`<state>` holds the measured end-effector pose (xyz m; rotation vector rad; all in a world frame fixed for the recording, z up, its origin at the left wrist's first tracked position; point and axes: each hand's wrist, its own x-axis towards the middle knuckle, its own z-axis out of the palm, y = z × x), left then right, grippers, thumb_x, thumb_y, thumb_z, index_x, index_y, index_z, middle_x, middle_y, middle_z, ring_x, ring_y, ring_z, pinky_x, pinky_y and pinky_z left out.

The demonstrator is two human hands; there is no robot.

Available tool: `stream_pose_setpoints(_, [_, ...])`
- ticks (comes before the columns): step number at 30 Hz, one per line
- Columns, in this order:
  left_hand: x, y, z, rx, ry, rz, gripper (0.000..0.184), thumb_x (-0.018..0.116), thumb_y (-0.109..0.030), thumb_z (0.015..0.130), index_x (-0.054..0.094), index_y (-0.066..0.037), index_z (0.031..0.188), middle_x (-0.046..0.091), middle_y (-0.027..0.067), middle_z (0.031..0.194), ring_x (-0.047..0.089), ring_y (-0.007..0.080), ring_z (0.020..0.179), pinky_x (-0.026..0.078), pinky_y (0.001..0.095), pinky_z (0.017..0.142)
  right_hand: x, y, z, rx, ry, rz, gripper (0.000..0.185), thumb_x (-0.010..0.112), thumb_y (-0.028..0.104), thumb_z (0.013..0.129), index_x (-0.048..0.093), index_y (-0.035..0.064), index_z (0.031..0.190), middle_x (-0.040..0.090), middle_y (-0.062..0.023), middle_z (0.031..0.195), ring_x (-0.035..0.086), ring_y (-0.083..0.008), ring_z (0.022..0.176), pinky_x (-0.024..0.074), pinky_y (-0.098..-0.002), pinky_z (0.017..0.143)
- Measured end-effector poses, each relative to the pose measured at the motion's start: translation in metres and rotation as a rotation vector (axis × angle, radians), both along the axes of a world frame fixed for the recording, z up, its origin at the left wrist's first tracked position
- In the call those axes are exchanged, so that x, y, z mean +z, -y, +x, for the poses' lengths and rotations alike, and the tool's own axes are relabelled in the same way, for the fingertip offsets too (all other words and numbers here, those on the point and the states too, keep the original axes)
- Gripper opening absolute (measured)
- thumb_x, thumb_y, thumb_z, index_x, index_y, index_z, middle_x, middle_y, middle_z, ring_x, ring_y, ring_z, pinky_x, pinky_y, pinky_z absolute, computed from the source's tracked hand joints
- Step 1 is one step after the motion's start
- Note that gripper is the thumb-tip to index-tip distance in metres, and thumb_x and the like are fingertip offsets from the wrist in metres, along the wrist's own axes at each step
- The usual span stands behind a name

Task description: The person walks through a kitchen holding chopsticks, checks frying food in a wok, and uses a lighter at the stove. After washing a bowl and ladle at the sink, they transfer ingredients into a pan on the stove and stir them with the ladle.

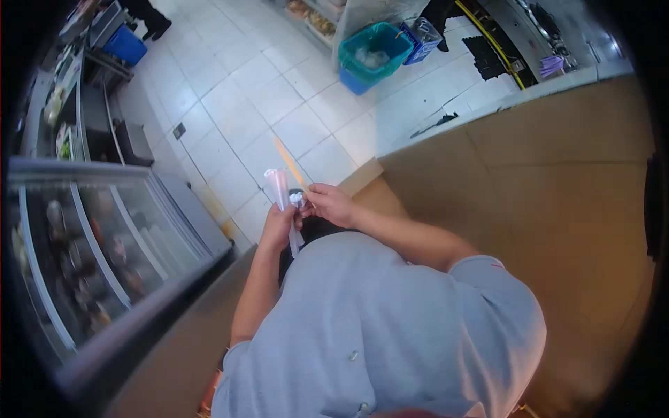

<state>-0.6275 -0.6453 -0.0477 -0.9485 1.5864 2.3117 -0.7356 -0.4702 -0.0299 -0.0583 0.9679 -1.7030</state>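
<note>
In front of my body, my left hand (280, 224) is closed around a long, thin bundle in whitish-pink wrapping (277, 182). Its flared end points away from me, and a pale tail hangs below the fingers. My right hand (330, 205) pinches a narrow, flat, yellowish strip (289, 160) that slants up and to the left. A small crumpled white piece (297, 199) shows between the two hands, whose fingertips nearly meet. I cannot tell which hand has it.
A glass-fronted display case (139, 216) stands to the left. Brown panelling (516, 167) runs along the right. Beyond the white tiled floor (244, 90) are a green-lined blue bin (376, 52), a blue box (420, 42) and a blue container (125, 46). A person's dark shoe (160, 28) shows at upper left.
</note>
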Motion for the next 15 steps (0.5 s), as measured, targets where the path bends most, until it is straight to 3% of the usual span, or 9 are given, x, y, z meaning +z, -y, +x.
stream_pose_setpoints(3, [0.028, 0.041, -0.094, -0.136, -0.021, -0.158, 0.014, 0.06, -0.017, 0.104, 0.066, -0.005, 0.102, 0.063, 0.0001, 0.076, 0.056, 0.0103, 0.06, 0.044, 0.027, 0.054, 0.033, 0.024, -0.071, -0.157, 0.089, -0.028, 0.023, 0.054, 0.022, 0.113, 0.063, 0.0045, 0.126, 0.066, -0.0068, 0.115, 0.067, -0.0152, 0.104, 0.0562, -0.0319, 0.095])
stream_pose_setpoints(5, [0.043, 0.051, -0.161, -0.19, 0.034, -0.125, 0.012, 0.063, -0.016, 0.104, 0.066, -0.005, 0.101, 0.061, -0.0006, 0.075, 0.054, 0.0086, 0.058, 0.041, 0.0252, 0.052, 0.031, 0.04, -0.114, -0.163, -0.052, 0.011, 0.026, 0.054, 0.023, 0.114, 0.062, 0.0032, 0.129, 0.068, -0.0073, 0.115, 0.067, -0.0152, 0.104, 0.056, -0.0324, 0.096])
stream_pose_setpoints(7, [0.039, 0.061, -0.224, -0.226, -0.008, -0.012, 0.011, 0.066, -0.015, 0.102, 0.064, -0.004, 0.102, 0.061, 0.0, 0.072, 0.052, 0.0088, 0.054, 0.041, 0.0263, 0.048, 0.052, 0.057, -0.162, -0.197, -0.311, 0.147, 0.029, 0.057, 0.028, 0.113, 0.065, 0.0018, 0.123, 0.07, -0.0068, 0.102, 0.068, -0.013, 0.09, 0.0564, -0.0289, 0.085])
stream_pose_setpoints(9, [0.02, 0.083, -0.29, -0.176, 0.074, 0.093, 0.015, 0.069, -0.016, 0.1, 0.063, -0.004, 0.106, 0.064, 0.0032, 0.073, 0.054, 0.0109, 0.053, 0.043, 0.0281, 0.047, 0.018, 0.068, -0.224, -0.359, -0.217, 0.226, 0.028, 0.06, 0.028, 0.111, 0.067, 0.0018, 0.117, 0.07, -0.0065, 0.097, 0.068, -0.0132, 0.085, 0.0562, -0.0283, 0.079])
stream_pose_setpoints(11, [0.01, 0.112, -0.353, -0.146, 0.076, 0.025, 0.022, 0.069, -0.019, 0.101, 0.061, -0.003, 0.113, 0.066, 0.0073, 0.08, 0.054, 0.0129, 0.051, 0.044, 0.0303, 0.046, -0.024, 0.071, -0.31, -0.476, -0.279, 0.334, 0.023, 0.062, 0.023, 0.106, 0.068, 0.0015, 0.108, 0.068, -0.0056, 0.091, 0.067, -0.0134, 0.082, 0.0563, -0.0282, 0.074])
stream_pose_setpoints(14, [0.023, 0.162, -0.436, 0.021, 0.081, -0.062, 0.022, 0.065, -0.022, 0.104, 0.063, -0.001, 0.112, 0.063, 0.0083, 0.077, 0.056, 0.014, 0.054, 0.045, 0.0307, 0.048, -0.066, 0.061, -0.463, -0.431, -0.686, 0.632, 0.017, 0.062, 0.021, 0.107, 0.068, 0.0044, 0.107, 0.066, -0.0048, 0.087, 0.065, -0.013, 0.076, 0.0556, -0.0296, 0.071])
stream_pose_setpoints(15, [0.023, 0.178, -0.451, 0.12, 0.113, 0.044, 0.022, 0.065, -0.023, 0.105, 0.063, -0.001, 0.111, 0.063, 0.0091, 0.077, 0.057, 0.0152, 0.056, 0.047, 0.0322, 0.05, -0.107, 0.046, -0.517, -0.408, -0.817, 0.628, 0.018, 0.062, 0.02, 0.107, 0.067, 0.003, 0.109, 0.067, -0.0082, 0.094, 0.067, -0.0198, 0.086, 0.0569, -0.0349, 0.079])
